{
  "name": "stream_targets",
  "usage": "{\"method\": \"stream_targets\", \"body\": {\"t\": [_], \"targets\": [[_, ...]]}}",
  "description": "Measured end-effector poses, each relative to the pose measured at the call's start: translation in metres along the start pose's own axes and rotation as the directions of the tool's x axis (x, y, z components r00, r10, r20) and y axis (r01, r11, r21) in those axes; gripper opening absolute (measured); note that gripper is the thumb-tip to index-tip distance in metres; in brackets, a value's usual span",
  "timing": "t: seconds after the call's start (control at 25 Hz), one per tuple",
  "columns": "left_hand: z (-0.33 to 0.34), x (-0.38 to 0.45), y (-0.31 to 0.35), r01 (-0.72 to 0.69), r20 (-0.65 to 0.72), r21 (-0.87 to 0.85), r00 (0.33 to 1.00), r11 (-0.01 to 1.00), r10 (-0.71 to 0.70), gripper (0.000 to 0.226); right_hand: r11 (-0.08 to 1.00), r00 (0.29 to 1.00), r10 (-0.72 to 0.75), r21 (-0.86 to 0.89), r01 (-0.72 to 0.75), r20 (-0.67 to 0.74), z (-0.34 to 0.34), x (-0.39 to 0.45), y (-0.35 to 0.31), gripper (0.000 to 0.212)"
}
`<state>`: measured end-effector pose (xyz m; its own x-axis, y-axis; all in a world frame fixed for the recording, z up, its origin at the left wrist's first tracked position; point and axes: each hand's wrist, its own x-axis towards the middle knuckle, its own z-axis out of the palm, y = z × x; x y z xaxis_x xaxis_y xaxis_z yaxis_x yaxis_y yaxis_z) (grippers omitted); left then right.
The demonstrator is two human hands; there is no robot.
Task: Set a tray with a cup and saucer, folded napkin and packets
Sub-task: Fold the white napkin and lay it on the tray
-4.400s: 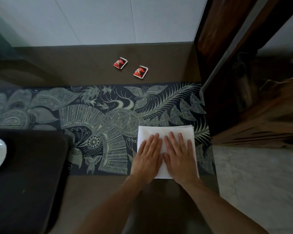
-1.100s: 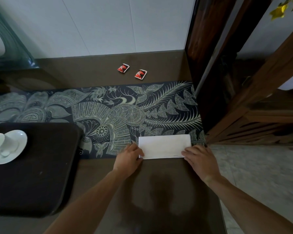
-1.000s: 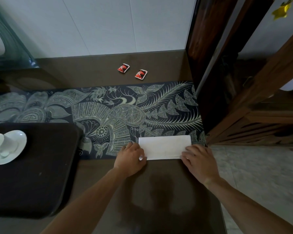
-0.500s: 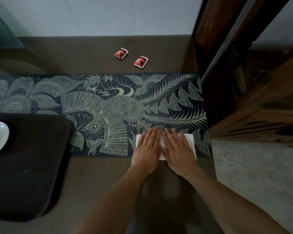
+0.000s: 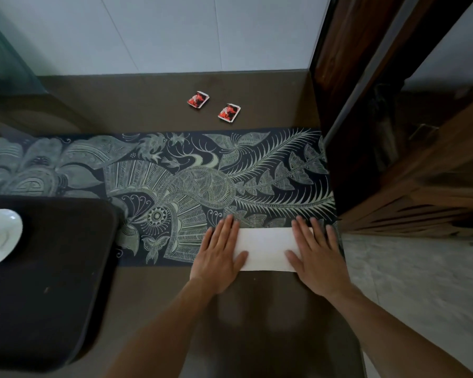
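A white napkin, folded into a narrow strip, lies flat at the near edge of the patterned runner. My left hand presses flat on its left end and my right hand presses flat on its right end, fingers spread. Two red packets lie on the brown counter near the wall. A dark tray sits at the left with a white saucer on it, cut off by the frame edge; the cup is barely visible.
The dark floral runner crosses the brown counter. A wooden door frame and carved wooden furniture stand close on the right. Pale floor lies beyond the counter's right edge. A white wall is behind.
My hands, together at the napkin's middle half a second ago, have slid apart to its two ends. Earlier the napkin was folded from a taller shape into this narrow strip.
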<state>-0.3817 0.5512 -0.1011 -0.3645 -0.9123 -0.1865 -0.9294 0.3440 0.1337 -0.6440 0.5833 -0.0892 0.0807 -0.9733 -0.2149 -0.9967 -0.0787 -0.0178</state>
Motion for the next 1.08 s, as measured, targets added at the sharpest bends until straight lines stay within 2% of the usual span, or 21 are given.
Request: {"method": "stream_targets", "body": {"t": [0.24,0.36,0.44,0.6,0.68,0.8,0.92,1.0,1.08], "targets": [[-0.006,0.005,-0.004,-0.001,0.055,-0.083,0.998,0.997,0.006,0.078,0.997,0.999,-0.011,0.078,0.007,0.050,-0.002,0.005,0.001,0.071],[-0.027,0.015,-0.006,0.040,0.050,-0.181,0.998,0.983,-0.032,0.080,0.992,0.996,-0.085,0.090,0.087,-0.034,-0.024,0.011,0.014,0.059],[-0.042,0.026,-0.005,0.086,0.090,-0.166,0.993,0.982,-0.072,0.071,0.996,0.998,-0.062,0.065,0.064,-0.028,-0.038,0.017,0.023,0.048],[-0.060,0.037,0.004,0.200,0.158,-0.152,0.972,0.968,-0.175,0.039,0.997,0.999,0.043,0.068,-0.044,0.024,-0.055,0.020,0.025,0.033],[-0.067,0.032,0.007,0.266,0.185,-0.183,0.955,0.946,-0.233,0.037,0.987,0.999,0.044,0.154,-0.046,0.015,-0.062,0.016,0.023,0.024],[-0.077,0.021,0.001,0.327,0.233,-0.301,0.936,0.896,-0.263,0.031,0.912,0.994,0.109,0.395,-0.107,0.017,-0.073,0.006,0.022,0.016],[-0.091,0.008,-0.012,0.345,0.260,-0.540,0.936,0.768,-0.238,0.018,0.840,0.992,0.105,0.528,-0.124,0.066,-0.082,-0.004,0.022,0.014],[-0.103,-0.004,-0.020,0.334,0.234,-0.700,0.942,0.631,-0.239,0.013,0.795,0.995,0.088,0.598,-0.104,0.056,-0.090,-0.008,0.020,0.012],[-0.117,-0.017,-0.030,0.304,0.210,-0.823,0.948,0.480,-0.240,0.018,0.734,0.996,0.085,0.675,-0.069,0.009,-0.099,-0.011,0.014,0.011]]}}
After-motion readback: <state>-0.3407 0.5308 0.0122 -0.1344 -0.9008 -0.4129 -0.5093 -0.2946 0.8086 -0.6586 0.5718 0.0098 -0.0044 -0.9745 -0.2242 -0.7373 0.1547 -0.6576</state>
